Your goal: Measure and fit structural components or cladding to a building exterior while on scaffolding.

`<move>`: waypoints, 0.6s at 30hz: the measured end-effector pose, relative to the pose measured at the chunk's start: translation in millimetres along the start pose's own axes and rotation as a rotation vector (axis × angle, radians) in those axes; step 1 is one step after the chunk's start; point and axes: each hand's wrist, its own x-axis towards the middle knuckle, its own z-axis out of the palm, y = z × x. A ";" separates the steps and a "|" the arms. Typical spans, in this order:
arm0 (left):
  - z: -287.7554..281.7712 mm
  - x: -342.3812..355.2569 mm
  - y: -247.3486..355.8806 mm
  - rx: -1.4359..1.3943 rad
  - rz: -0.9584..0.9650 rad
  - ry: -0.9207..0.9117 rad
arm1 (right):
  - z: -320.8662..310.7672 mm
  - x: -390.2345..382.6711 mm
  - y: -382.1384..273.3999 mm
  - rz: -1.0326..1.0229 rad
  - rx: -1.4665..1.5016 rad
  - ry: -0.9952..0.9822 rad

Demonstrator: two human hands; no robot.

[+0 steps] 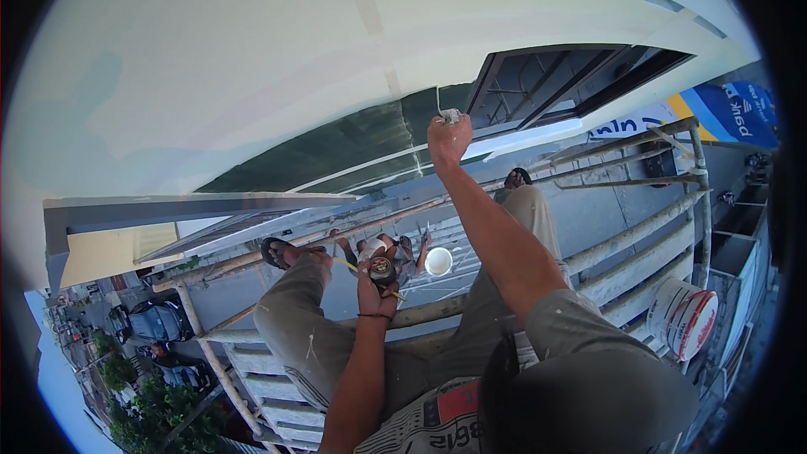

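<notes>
My right hand (450, 139) is raised at the lower edge of the pale wall (277, 50), beside a dark-framed window (546, 76). Its fingers are closed on a pale, crumpled-looking item (450, 116) that I cannot make out clearly, with a thin pale line running up from it. Lower down, between my knees, my left hand (373, 294) grips a small dark can (382, 270), with a thin yellow stick (346, 262) in or against that hand. Green-grey strips (336, 151) run along the wall's underside left of my right hand.
I sit high on paint-spattered scaffolding (622, 235), sandalled feet on its bars. Below are another person (408, 256) and a white bucket (438, 261). A white pail (683, 319) is at my right. A grey ledge (118, 214) juts out at left, above parked vehicles (151, 319).
</notes>
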 end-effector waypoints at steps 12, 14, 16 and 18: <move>-1.0 2.0 -1.6 -0.005 0.057 -0.016 | -13.3 -49.8 -11.9 -0.067 -0.017 -0.035; -2.8 3.9 -3.4 -0.002 0.057 -0.064 | -14.7 -54.6 -8.1 -0.076 -0.025 -0.032; -1.6 4.1 -2.5 0.019 0.035 -0.043 | -16.6 -62.7 -10.1 -0.092 -0.047 -0.026; -0.1 2.1 -1.9 0.033 0.042 -0.024 | -19.4 -72.2 -14.5 -0.107 -0.065 -0.043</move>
